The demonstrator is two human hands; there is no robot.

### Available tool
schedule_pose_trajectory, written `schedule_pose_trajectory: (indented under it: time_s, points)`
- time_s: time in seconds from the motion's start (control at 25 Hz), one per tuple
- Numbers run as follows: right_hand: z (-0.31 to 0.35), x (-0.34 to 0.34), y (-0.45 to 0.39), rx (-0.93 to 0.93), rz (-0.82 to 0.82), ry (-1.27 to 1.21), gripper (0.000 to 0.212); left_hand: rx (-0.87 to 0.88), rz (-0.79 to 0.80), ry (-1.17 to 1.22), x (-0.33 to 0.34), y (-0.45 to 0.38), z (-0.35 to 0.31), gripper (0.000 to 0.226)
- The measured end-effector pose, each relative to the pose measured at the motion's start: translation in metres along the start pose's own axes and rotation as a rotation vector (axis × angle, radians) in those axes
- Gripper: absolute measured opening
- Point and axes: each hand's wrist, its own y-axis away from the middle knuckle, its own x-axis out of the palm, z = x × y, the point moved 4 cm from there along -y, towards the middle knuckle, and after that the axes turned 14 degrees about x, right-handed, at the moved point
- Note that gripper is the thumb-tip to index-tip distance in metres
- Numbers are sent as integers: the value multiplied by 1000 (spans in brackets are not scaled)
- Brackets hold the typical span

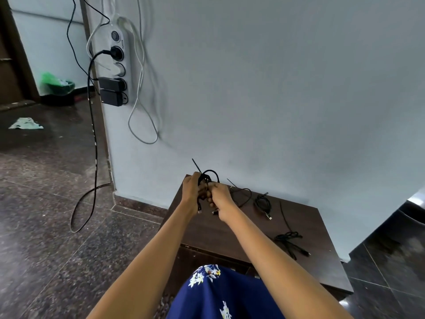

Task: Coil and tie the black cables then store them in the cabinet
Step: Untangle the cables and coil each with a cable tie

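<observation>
While both arms reach out over the cabinet (pixel 230 231), the left hand (pixel 192 188) and right hand (pixel 219 196) clench one coiled cable (pixel 208 178) above its far-left corner, a tie end poking up. Judging by the top, other cables (pixel 263 202) lie unstored toward its right.

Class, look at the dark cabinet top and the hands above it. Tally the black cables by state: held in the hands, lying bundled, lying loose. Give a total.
Held in both hands: 1, the coiled cable
Lying bundled on the cabinet top: 2, the far bundle and the near bundle
Lying loose: 1, the loose cable
Total: 4
</observation>
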Motion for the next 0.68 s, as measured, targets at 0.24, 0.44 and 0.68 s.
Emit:
schedule_pose_trajectory:
  time_s: [0.24,0.44,0.68]
  points:
    - [7,-5,20,45,118,65,26,94,59,-103,-10,-2,-8,25]
    - [36,-15,44,109,390,-116,14,203,-96,-354,-41,-2,-13,29]
    - [56,-24,60,-92,359,-158,25,355,61,-671,-43,14,-30,30]
